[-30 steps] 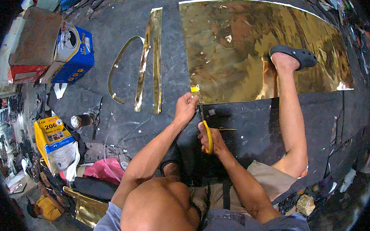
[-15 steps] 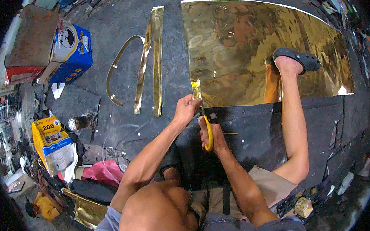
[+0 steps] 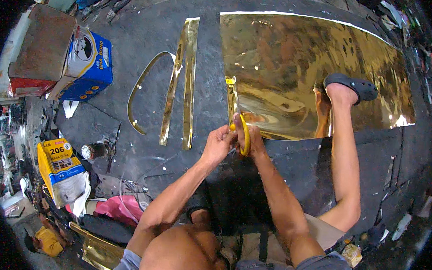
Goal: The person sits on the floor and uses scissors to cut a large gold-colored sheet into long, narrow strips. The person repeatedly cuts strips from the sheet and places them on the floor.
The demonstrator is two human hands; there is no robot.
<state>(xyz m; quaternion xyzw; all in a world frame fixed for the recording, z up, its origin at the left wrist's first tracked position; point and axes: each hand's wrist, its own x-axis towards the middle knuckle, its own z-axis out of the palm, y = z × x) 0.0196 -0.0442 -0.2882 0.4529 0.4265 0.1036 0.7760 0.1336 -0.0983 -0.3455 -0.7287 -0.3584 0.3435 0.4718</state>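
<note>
A large sheet of shiny gold material (image 3: 290, 55) lies on the dark surface in front of me. My right hand (image 3: 256, 141) grips yellow-handled scissors (image 3: 247, 137) at the sheet's near left corner; their blades are mostly hidden. Close beside it, my left hand (image 3: 218, 144) is closed in a pinch on the near end of a narrow gold strip (image 3: 231, 99) along the sheet's left edge. That strip's far end shows a bright yellow fold. My right foot, in a dark clog (image 3: 352, 88), rests on the sheet's right part.
Two straight gold strips (image 3: 190, 84) and a curved one (image 3: 138, 88) lie left of the sheet. Farther left stand a blue-and-white box (image 3: 89, 63), a brown box (image 3: 41, 45) and a yellow package (image 3: 58, 160). A pink cloth (image 3: 120, 208) lies near my left arm.
The scissors and my right hand have moved farther along the sheet's left edge. The yellow fold sits farther from me. The whole view has shifted slightly.
</note>
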